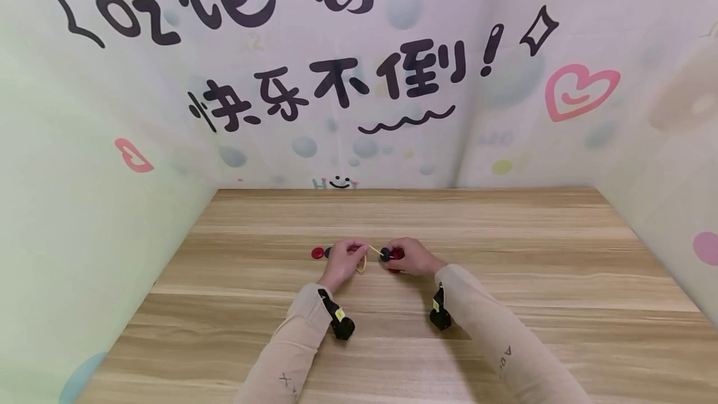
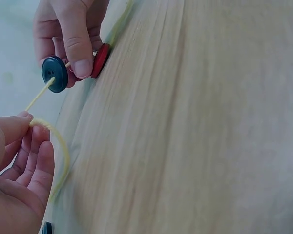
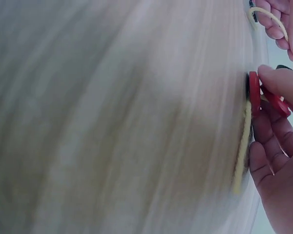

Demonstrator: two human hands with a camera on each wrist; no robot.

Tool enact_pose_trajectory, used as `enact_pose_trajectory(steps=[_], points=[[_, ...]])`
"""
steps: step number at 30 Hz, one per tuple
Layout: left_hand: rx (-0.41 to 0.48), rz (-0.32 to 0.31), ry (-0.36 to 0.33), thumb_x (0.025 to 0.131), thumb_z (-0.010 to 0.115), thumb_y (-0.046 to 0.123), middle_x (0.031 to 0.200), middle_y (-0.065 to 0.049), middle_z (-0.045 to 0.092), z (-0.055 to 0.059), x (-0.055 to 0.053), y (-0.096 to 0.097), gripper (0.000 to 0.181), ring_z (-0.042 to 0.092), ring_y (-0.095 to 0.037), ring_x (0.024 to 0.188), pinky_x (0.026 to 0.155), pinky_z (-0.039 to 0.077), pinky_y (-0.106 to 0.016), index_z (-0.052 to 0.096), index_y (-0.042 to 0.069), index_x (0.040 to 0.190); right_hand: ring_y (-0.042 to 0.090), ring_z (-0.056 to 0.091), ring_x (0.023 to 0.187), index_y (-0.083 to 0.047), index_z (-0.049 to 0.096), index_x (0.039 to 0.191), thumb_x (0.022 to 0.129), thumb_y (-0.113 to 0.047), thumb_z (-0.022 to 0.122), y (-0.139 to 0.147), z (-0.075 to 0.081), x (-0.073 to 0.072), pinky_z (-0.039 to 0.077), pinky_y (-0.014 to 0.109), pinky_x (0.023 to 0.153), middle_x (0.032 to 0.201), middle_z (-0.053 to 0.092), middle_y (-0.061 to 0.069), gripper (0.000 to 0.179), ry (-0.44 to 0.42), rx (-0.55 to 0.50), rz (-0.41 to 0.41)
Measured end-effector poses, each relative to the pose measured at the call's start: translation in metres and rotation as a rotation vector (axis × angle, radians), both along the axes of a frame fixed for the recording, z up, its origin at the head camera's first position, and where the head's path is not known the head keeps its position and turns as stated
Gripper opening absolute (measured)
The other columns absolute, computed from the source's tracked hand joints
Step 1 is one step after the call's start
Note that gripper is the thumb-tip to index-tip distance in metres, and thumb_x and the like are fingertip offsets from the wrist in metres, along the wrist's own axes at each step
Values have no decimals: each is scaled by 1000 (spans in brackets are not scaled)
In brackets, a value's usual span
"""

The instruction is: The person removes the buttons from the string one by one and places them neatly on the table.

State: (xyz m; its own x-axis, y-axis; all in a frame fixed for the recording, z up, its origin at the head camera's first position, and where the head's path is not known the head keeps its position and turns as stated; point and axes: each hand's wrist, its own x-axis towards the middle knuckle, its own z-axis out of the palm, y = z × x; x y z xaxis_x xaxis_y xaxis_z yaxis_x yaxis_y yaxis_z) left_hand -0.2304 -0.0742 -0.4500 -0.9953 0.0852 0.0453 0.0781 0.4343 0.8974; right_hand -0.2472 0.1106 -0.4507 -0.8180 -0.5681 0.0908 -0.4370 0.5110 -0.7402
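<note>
My left hand (image 1: pixel 343 262) pinches a yellow cord (image 2: pixel 38 96) between thumb and fingertips, and part of the cord loops below that hand. A taut stretch runs from there through a dark four-hole button (image 2: pixel 54 74). Just beyond it, my right hand (image 1: pixel 414 257) holds a red button (image 3: pixel 276 101) between thumb and fingers. A second red button (image 3: pixel 254 92) stands on edge against the thumb tip, close to the tabletop. More yellow cord (image 3: pixel 242 153) trails along the table beside the right hand. The curled fingers partly hide the held button.
On the wooden table (image 1: pixel 224 329), another red button (image 1: pixel 318 253) lies left of the left hand, with a dark button (image 1: pixel 328 253) next to it, partly covered by the hand. A printed cloth wall (image 1: pixel 336 148) borders the table's back edge.
</note>
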Motion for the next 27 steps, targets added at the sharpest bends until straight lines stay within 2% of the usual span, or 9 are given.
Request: enact_pose_trajectory(steps=[6,11,17,22,27], points=[[21,-10,-18,85,58,11,77,-6,60,1,2,2,15,52,-10,65,59,45,-21,64,-2,89,11,46,68,-7,60,76,79,-7,66,0,1,0,40,25,64,71,53,-1,7,24,13,-39],[13,-26,-2,85,58,9,76,-7,59,1,5,2,14,51,-9,64,59,45,-21,63,-4,88,11,50,73,-7,59,73,79,-10,66,0,-1,0,42,26,68,76,54,1,9,53,0,-100],[10,-54,14,85,58,8,74,-8,61,-1,6,4,15,53,-9,63,58,45,-20,64,-5,89,12,59,72,-4,60,77,78,-5,64,-1,-3,0,49,24,65,79,62,4,5,8,-70,-164],[8,-68,21,85,58,8,73,-7,60,-3,7,5,14,53,-8,63,58,45,-20,64,-5,88,14,58,73,-3,61,82,78,0,61,-2,-2,-1,48,25,64,80,62,4,5,5,-88,-200],[23,-79,10,86,57,9,77,-8,61,-2,7,6,15,55,-9,66,61,47,-21,64,-4,89,11,54,66,-5,62,85,81,-5,61,-2,-3,0,46,23,59,74,59,1,4,29,-76,-191]])
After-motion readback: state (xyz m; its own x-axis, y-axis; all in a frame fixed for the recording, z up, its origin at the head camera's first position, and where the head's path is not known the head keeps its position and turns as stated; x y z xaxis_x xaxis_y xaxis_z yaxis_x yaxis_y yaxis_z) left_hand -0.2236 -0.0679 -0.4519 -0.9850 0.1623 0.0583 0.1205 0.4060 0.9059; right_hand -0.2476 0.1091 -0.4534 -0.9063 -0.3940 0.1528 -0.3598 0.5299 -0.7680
